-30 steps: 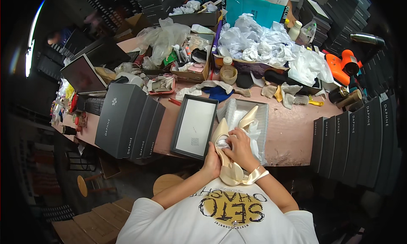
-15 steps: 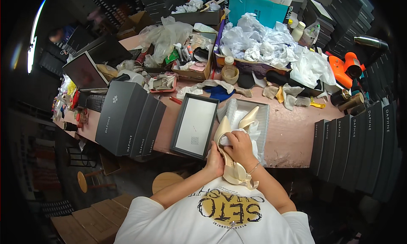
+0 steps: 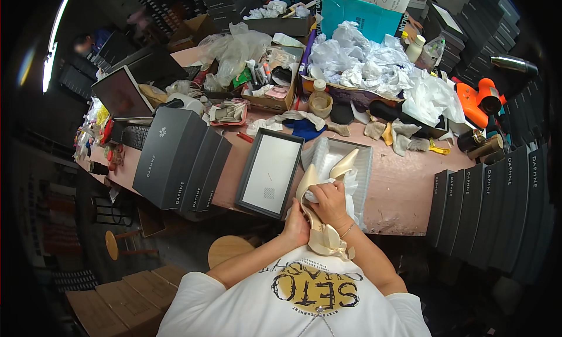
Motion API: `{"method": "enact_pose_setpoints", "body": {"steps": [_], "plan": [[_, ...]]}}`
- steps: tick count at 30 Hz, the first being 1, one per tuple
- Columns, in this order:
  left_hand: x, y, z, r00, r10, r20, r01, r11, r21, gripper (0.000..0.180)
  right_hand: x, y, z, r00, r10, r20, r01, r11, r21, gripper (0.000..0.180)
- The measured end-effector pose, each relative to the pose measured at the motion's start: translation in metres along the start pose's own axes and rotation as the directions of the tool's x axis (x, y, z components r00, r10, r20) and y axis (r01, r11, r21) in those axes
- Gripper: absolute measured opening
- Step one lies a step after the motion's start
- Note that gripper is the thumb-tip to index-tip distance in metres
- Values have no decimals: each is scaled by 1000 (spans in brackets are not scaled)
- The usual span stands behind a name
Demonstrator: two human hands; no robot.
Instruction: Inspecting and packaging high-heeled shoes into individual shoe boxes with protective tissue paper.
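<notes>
A cream pointed shoe [image 3: 308, 178] with a bow-like strap at its heel end is held over the table's front edge, toe pointing away from me. Round its left side my left hand [image 3: 297, 227] is closed. My right hand [image 3: 331, 205] is closed at the shoe's opening, with a bit of white tissue paper [image 3: 313, 197] showing under its fingers. The matching cream shoe [image 3: 344, 164] lies just beyond, in an open shoebox [image 3: 364, 161] lined with white wrapping. Left of it rests a dark-edged box lid [image 3: 271, 168], its white inside up.
Dark shoeboxes stand at left [image 3: 167, 155] and right [image 3: 497, 202] on the pink table [image 3: 398, 199]. Behind are a carton of crumpled paper [image 3: 363, 59], a jar [image 3: 320, 100], cloths [image 3: 404, 133], a yellow-handled brush [image 3: 438, 148] and an orange heat tool [image 3: 477, 103].
The view has shifted slightly. My right hand has moved slightly at the shoe's opening, fingers still closed. My left hand keeps its hold on the shoe.
</notes>
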State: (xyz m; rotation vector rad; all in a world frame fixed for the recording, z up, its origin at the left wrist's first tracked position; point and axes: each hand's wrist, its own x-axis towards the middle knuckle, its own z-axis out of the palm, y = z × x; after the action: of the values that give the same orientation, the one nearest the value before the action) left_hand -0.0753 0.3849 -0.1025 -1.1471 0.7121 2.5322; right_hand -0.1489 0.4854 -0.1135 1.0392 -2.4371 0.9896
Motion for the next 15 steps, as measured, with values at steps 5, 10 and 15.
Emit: {"method": "enact_pose_setpoints", "body": {"steps": [5, 10, 15], "plan": [[9, -4, -15, 1000, -18, -15, 18, 1000, 6, 61, -7, -5, -3, 1000, 6, 23, -5, 1000, -27, 43], [3, -3, -3, 998, -8, -56, 7, 1000, -25, 59, -14, -3, -1, 998, 52, 26, -52, 999, -8, 43], [-2, 1, 2, 999, 26, -39, -27, 999, -24, 61, -10, -8, -7, 995, 94, 37, -94, 996, 0, 44]]}}
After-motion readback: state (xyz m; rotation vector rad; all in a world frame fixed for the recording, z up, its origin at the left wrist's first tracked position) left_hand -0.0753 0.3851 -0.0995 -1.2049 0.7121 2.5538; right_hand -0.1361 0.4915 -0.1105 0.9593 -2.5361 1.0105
